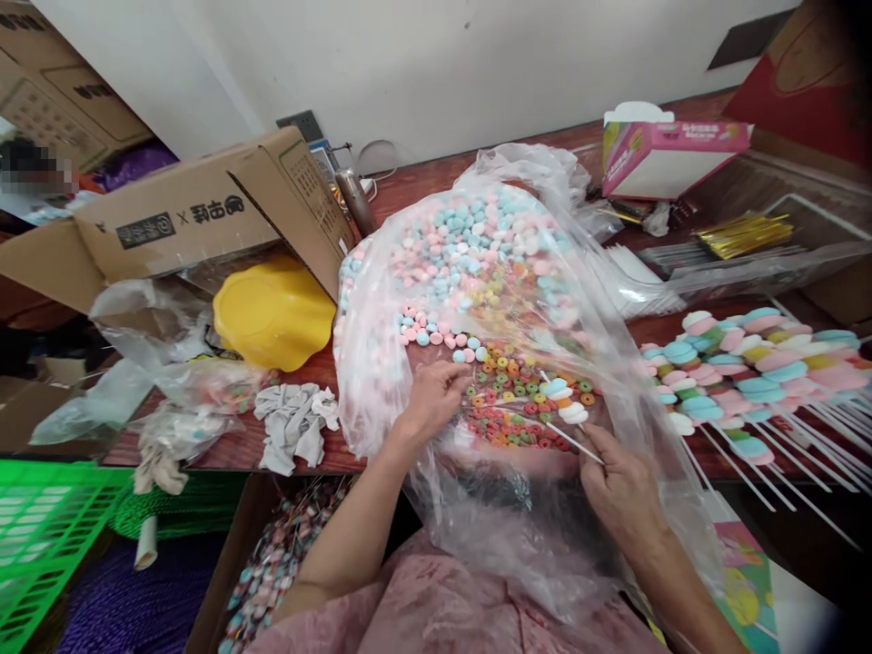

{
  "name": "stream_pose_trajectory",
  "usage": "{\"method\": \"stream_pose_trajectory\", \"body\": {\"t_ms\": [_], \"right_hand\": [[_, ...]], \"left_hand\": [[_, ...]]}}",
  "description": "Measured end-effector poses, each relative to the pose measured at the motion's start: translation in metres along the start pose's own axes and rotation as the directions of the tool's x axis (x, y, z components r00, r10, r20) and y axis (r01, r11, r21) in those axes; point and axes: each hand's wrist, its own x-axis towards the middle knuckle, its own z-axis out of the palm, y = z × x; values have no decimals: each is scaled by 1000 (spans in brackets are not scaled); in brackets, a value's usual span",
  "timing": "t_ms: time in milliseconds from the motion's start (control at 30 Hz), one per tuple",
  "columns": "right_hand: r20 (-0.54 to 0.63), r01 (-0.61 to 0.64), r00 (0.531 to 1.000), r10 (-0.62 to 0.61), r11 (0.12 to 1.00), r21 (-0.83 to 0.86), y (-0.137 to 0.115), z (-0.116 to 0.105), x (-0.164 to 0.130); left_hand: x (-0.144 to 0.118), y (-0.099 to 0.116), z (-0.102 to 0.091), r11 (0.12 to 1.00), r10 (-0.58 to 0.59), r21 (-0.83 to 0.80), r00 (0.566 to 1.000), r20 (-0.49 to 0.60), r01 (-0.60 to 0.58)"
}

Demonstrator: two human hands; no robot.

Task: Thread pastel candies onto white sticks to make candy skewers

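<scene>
My right hand (623, 477) grips a white stick with pink, blue and white marshmallow discs (572, 413) threaded on it. Another thin white stick (576, 442) slants out by the same fingers. My left hand (436, 398) reaches over the front of a clear plastic bag (371, 400), its fingers curled together at the tips. Anything between them is hidden. Just beyond those fingertips lie loose pink and blue marshmallow discs (436, 338). Small coloured candy rings (504, 363) spread to their right, and redder rings (504, 427) sit closer to me.
Finished marshmallow skewers (749, 363) are piled on the right. A yellow tub (272, 313) rests by an open cardboard box (163, 218) on the left, near a grey cloth (294, 422). Gold ties (746, 236) lie at the back right. A green basket (54, 527) stands lower left.
</scene>
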Motion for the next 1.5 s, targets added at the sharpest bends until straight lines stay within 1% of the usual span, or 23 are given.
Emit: {"method": "stream_pose_trajectory", "body": {"t_ms": [67,100,133,200,300,367,433,500,600,733,867,933,1000,1067,1100,1167,1233,1300,1333,1400,1433,1467,1500], "right_hand": [[-10,0,1000,0,1000,-13,-1,2,0],[-6,0,1000,0,1000,-8,-2,2,1],[3,-1,1000,1,1000,7,-3,2,1],[12,-7,1000,7,999,34,-3,1,2],[26,-18,1000,16,998,56,-2,-2,2],[41,-8,999,5,998,63,-1,-2,2],[38,8,999,-11,997,72,-1,0,2],[25,21,999,-23,997,81,-2,1,2],[25,32,999,-34,997,71,-2,2,1],[5,67,998,-68,996,53,-3,3,1],[-3,111,994,-111,993,41,-4,4,1],[3,115,993,-115,992,47,-4,5,1],[11,113,993,-114,992,55,-4,5,1],[17,114,993,-116,992,55,-4,4,1],[17,116,993,-117,992,52,-4,4,1],[14,126,992,-127,991,40,-4,4,2],[22,145,989,-146,989,30,-5,3,3],[43,155,987,-156,987,28,-5,2,3],[52,152,987,-153,988,31,-5,2,3],[59,133,989,-135,990,40,-5,2,2],[62,123,990,-125,992,40,-4,2,2],[64,117,991,-120,992,37,-3,3,1],[64,115,991,-117,993,31,-3,4,0]], "left_hand": [[2,-2,-2,971,15,236,993,120,-43],[1,-2,0,950,20,306,989,147,-65],[0,-1,1,936,28,342,988,151,-79],[-2,2,5,946,45,313,992,121,-81],[-1,7,7,995,13,97,998,68,-20],[1,9,6,1000,-18,-17,996,83,19],[4,12,5,999,-19,-31,992,127,23],[4,13,4,1000,-13,16,987,159,11],[1,11,2,991,-11,134,977,212,-18],[-7,10,3,951,26,290,959,282,-111],[-16,12,6,877,25,456,962,273,-152],[-22,12,7,842,79,500,964,255,-201],[-29,10,9,841,177,469,956,232,-270],[-34,7,11,873,279,362,943,182,-328],[-36,5,13,894,312,292,939,143,-341],[-38,2,16,929,332,155,942,51,-336],[-37,-1,17,947,316,65,948,-37,-313],[-35,-3,14,957,289,13,950,-116,-290],[-33,-5,11,964,260,-12,953,-154,-265],[-30,-8,3,980,156,-84,964,-217,-178],[-29,-10,-2,985,88,-129,972,-219,-119],[-29,-11,-6,984,25,-167,982,-187,-57],[-29,-12,-9,982,-21,-187,992,-126,-3]]}}
